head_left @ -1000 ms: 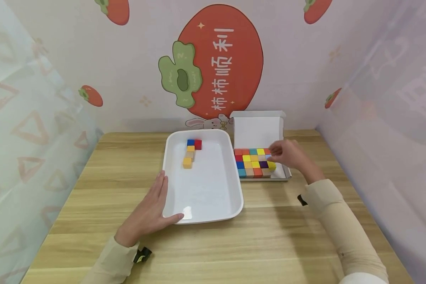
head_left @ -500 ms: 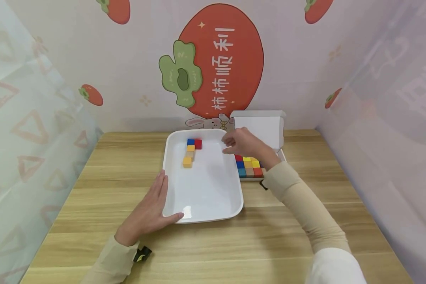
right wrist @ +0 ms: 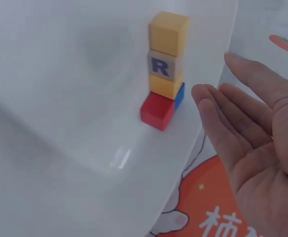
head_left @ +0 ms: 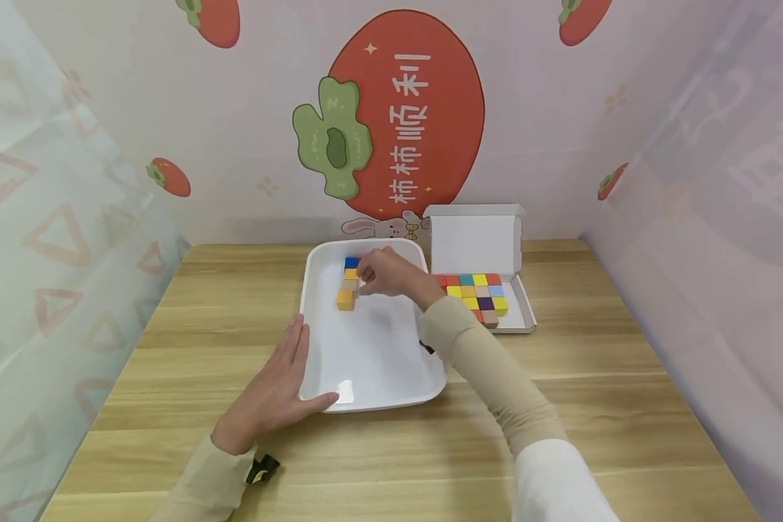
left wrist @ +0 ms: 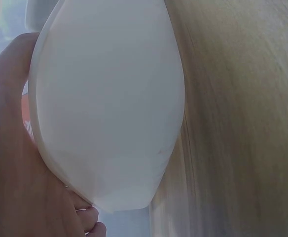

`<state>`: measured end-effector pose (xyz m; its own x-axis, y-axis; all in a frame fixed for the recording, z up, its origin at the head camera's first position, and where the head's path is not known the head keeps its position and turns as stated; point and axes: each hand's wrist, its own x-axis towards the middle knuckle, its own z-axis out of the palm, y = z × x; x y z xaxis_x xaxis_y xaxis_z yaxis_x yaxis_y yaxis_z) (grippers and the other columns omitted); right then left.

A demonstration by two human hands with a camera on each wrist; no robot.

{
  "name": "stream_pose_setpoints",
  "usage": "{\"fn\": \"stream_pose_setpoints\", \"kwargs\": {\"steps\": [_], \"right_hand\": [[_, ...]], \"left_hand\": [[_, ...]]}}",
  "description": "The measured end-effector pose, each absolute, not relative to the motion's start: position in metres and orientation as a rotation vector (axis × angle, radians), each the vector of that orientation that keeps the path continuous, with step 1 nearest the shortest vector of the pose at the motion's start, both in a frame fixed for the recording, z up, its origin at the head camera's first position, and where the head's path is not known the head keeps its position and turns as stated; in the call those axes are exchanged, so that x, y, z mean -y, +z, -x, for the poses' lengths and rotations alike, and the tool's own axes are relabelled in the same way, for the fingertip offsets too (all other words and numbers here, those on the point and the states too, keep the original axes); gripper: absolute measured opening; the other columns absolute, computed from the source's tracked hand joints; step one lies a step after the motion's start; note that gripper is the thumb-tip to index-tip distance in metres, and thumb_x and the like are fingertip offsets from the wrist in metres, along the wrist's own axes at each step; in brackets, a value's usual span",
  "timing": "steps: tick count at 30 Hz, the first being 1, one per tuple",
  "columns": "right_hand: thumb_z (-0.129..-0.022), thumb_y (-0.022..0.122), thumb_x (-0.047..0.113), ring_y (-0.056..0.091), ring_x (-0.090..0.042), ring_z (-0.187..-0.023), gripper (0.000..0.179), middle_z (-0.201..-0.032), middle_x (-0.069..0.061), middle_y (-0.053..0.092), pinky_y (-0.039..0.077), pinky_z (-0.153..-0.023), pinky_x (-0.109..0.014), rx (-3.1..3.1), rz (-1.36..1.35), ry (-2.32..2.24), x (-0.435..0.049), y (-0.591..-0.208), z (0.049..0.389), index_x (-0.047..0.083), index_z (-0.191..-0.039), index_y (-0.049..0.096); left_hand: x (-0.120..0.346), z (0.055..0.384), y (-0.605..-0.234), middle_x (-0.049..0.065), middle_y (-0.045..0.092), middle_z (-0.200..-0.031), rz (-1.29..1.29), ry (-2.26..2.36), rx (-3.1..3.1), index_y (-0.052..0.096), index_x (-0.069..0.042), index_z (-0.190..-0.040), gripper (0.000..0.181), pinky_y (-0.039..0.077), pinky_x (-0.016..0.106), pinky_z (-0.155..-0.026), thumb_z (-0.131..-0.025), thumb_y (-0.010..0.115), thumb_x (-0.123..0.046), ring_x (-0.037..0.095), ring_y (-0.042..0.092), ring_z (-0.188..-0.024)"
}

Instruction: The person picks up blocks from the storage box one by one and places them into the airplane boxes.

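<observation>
In the head view, my left hand [head_left: 270, 388] rests against the left side of the white tray [head_left: 391, 399], thumb at the near rim. The left wrist view shows this hand [left wrist: 20, 148] along the tray's outer wall. My right hand [head_left: 391, 274] is over the tray, by a short line of small cubes. The right wrist view shows that hand [right wrist: 262, 128] with nothing between thumb and fingers. Beside it are a yellow-orange cube [right wrist: 168, 34], a wooden cube marked R [right wrist: 162, 65], another yellow-orange cube [right wrist: 164, 86], a red cube [right wrist: 156, 111] and a blue cube [right wrist: 180, 96].
An opened white box [head_left: 525, 312] right of the tray holds rows of coloured cubes [head_left: 483, 291]. Its lid [head_left: 476, 243] stands up against the printed backdrop [head_left: 548, 145]. Wooden tabletop [head_left: 600, 406] surrounds both.
My right hand has travelled left from the box of cubes, across the tray's right rim, to the cubes in the tray. The left hand and tray have stayed put.
</observation>
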<state>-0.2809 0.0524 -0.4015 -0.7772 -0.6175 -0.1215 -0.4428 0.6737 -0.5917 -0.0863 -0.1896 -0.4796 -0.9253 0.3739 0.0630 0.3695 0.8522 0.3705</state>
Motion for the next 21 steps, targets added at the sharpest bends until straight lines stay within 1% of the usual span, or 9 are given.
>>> {"fn": "stream_pose_setpoints", "kwargs": {"steps": [5,8,13,18,21], "right_hand": [[-0.093,0.082,0.014,0.06,-0.023,-0.11,0.029,-0.112,-0.007,0.073,0.058,-0.103,-0.036,-2.587,0.803,-0.782,-0.039,-0.424,0.284,0.005,-0.121,0.077],[-0.093,0.082,0.014,0.059,-0.022,-0.109,0.029,-0.112,-0.006,0.074,0.057,-0.102,-0.035,-2.579,0.793,-0.774,-0.034,-0.435,0.285,0.006,-0.12,0.078],[-0.092,0.083,0.013,0.062,-0.02,-0.101,0.029,-0.109,-0.005,0.075,0.06,-0.096,-0.03,-2.575,0.823,-0.752,-0.025,-0.446,0.285,0.007,-0.12,0.079],[-0.09,0.085,0.013,0.062,-0.019,-0.091,0.02,-0.097,-0.005,0.074,0.058,-0.087,-0.026,-2.62,0.858,-0.714,-0.016,-0.446,0.283,0.007,-0.109,0.081],[-0.089,0.086,0.015,0.061,-0.018,-0.087,0.019,-0.096,-0.004,0.073,0.056,-0.082,-0.025,-2.652,0.875,-0.688,-0.012,-0.446,0.282,0.007,-0.107,0.081]], "left_hand": [[0.191,0.086,-0.48,0.023,-0.003,-0.178,-0.629,0.609,-3.027,0.007,0.008,-0.166,0.126,0.027,0.06,-0.129,-0.089,0.067,-0.072,0.041,0.005,-0.166],[0.19,0.086,-0.481,0.022,-0.003,-0.178,-0.628,0.612,-3.025,0.007,0.008,-0.166,0.126,0.028,0.06,-0.129,-0.089,0.068,-0.071,0.039,0.004,-0.166],[0.189,0.085,-0.481,0.021,-0.004,-0.178,-0.617,0.601,-3.019,0.007,0.006,-0.167,0.127,0.028,0.059,-0.129,-0.088,0.068,-0.072,0.037,0.004,-0.167],[0.189,0.085,-0.48,0.023,-0.002,-0.178,-0.637,0.62,-3.041,0.009,0.009,-0.166,0.125,0.03,0.06,-0.127,-0.089,0.068,-0.07,0.042,0.008,-0.165],[0.189,0.086,-0.481,0.024,-0.001,-0.178,-0.641,0.61,-3.05,0.009,0.009,-0.165,0.124,0.03,0.06,-0.127,-0.09,0.068,-0.07,0.042,0.009,-0.165]]}}
